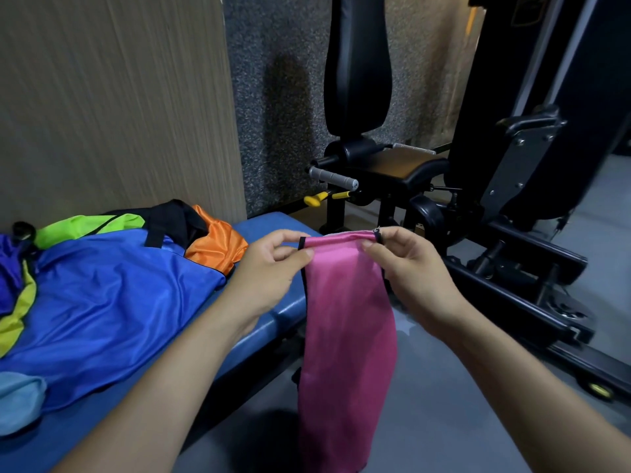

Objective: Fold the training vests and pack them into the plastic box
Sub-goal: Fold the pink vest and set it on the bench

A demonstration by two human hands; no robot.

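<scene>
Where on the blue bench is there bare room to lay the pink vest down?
Bare padding shows on the bench beyond the orange vest and along its near edge under the left hand. The rest is crowded by the blue vest and others.

Two bare forearms reach in from the bottom of the view, with no sleeves showing anywhere along them. The left hand point(269, 268) and the right hand point(408, 268) wear no gloves, rings, or watch; the fingernails are short and plain.
</scene>
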